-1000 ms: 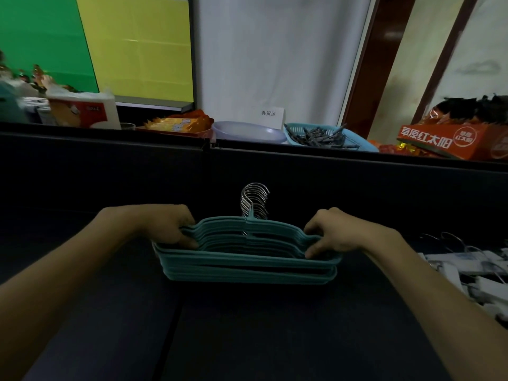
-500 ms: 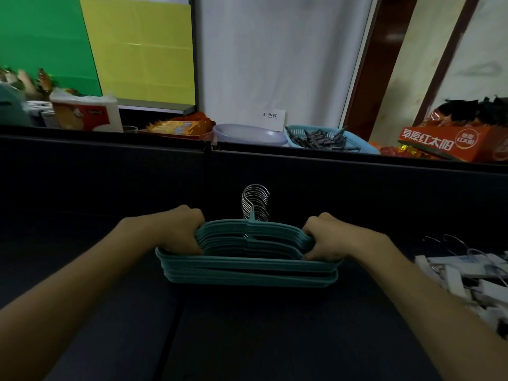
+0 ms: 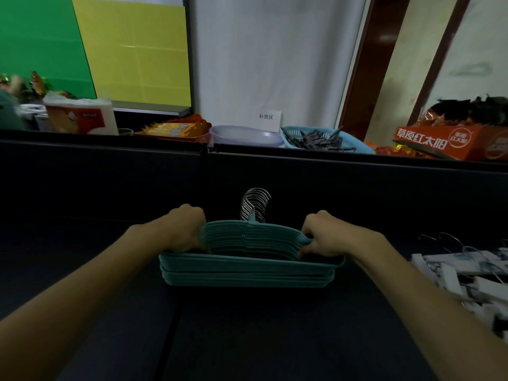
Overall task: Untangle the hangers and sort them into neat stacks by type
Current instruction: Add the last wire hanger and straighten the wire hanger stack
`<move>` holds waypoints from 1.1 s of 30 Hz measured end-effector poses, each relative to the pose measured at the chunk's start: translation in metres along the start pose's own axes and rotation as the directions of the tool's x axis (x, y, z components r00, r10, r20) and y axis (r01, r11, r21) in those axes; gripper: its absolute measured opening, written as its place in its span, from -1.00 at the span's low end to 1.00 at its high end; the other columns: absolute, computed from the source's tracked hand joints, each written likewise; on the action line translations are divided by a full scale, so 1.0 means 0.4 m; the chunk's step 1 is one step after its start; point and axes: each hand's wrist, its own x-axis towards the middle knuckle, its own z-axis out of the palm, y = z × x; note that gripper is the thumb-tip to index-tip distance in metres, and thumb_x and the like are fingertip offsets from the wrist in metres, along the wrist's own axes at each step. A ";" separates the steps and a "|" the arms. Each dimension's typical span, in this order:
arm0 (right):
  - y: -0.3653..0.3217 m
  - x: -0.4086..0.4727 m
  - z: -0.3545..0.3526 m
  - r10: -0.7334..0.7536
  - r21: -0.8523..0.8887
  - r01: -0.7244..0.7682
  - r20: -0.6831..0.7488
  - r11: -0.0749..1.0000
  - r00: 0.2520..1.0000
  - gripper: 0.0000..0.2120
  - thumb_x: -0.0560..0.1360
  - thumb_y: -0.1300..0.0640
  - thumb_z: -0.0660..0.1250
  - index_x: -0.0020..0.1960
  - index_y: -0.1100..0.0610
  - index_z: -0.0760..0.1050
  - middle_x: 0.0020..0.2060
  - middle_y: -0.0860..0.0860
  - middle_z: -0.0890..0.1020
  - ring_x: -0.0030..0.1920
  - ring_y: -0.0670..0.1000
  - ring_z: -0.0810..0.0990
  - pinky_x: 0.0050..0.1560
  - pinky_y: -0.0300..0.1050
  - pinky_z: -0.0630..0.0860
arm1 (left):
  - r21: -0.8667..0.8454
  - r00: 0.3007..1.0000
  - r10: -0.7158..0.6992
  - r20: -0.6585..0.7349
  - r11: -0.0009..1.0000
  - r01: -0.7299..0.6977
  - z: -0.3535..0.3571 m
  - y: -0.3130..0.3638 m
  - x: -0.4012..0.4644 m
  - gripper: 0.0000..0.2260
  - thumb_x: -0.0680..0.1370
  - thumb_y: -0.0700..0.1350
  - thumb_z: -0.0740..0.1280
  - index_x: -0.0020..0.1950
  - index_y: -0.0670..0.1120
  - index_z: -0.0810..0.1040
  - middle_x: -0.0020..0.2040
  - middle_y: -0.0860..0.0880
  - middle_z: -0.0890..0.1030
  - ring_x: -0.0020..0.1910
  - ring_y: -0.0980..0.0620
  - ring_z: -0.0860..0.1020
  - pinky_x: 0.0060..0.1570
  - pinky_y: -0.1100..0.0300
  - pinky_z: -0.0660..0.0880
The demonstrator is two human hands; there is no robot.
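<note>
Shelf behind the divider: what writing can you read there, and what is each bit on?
"补货区": white paper sign against the white curtain.
"草原红太阳": orange box at the right.
Round badge on that same box: too small to read.
Red band on the white tissue pack at the left: lettering blurred, unreadable.
Orange snack packets: print too small to read.
Teal hangers and white hangers: no writing visible.
</note>
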 end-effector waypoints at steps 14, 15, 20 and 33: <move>-0.005 -0.013 0.030 0.051 -0.152 -0.045 0.038 0.987 0.998 -0.82 0.48 0.16 0.36 0.07 0.13 0.48 0.00 0.07 0.46 -0.12 0.07 0.55 -0.09 -0.05 0.61 | 0.073 0.989 -0.091 0.114 0.994 0.083 0.007 -0.031 -0.020 -0.76 0.49 -0.16 0.38 0.13 -0.19 0.52 0.06 -0.10 0.58 -0.01 -0.05 0.57 -0.14 0.23 0.51; -0.005 -0.013 0.028 0.047 -0.157 -0.041 0.031 0.987 0.998 -0.87 0.48 0.18 0.35 0.03 0.12 0.48 -0.02 0.06 0.47 -0.14 0.07 0.55 -0.11 -0.04 0.62 | 0.068 0.989 -0.090 0.118 0.994 0.082 0.005 -0.036 -0.020 -0.79 0.50 -0.18 0.36 0.11 -0.17 0.51 0.04 -0.09 0.57 -0.04 -0.05 0.57 -0.16 0.23 0.51; -0.013 -0.007 0.034 0.039 -0.162 -0.033 0.034 0.986 0.999 -0.89 0.49 0.23 0.32 -0.01 0.11 0.46 -0.07 0.03 0.42 -0.19 0.03 0.50 -0.21 -0.09 0.56 | 0.043 0.983 -0.109 0.145 0.994 0.104 0.001 -0.054 -0.012 -0.73 0.49 -0.20 0.34 0.18 -0.13 0.48 0.15 -0.07 0.55 0.10 -0.04 0.54 0.06 0.15 0.52; -0.016 -0.012 0.025 0.120 -0.167 -0.112 0.037 0.980 0.992 -0.66 0.46 0.34 0.31 0.21 0.14 0.42 0.09 0.08 0.41 -0.09 0.08 0.51 -0.11 -0.07 0.61 | -0.070 0.935 -0.317 0.159 0.941 0.331 -0.009 -0.059 -0.029 -0.92 0.52 -0.32 0.27 -0.03 -0.18 0.44 -0.17 -0.15 0.48 -0.27 -0.14 0.61 -0.55 0.23 0.51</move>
